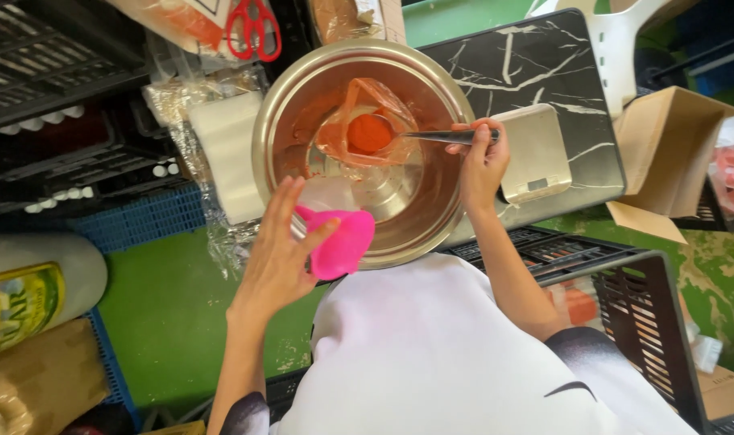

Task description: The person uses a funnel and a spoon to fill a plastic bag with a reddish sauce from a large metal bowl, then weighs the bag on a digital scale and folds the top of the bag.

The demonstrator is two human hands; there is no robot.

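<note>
At centre frame, a large steel bowl (pixel 431 211) smeared with orange-red paste sits on a dark marble-patterned counter (pixel 544 64). The right hand (pixel 481 161), at centre right, has its forearm rising from the lower right and its fingers pinched around the handle of a metal spoon (pixel 427 136). The spoon's bowl carries a heap of red paste and lies over a clear plastic bag (pixel 375 109) inside the steel bowl. The left hand (pixel 280 250), lower left of centre, extends upward with fingers held straight and close together, thumb pressing a pink funnel (pixel 343 242) at the bowl's near rim. A small scale (pixel 536 153) lies just right of the right hand. Red scissors (pixel 252 28) rest at the upper left.
</note>
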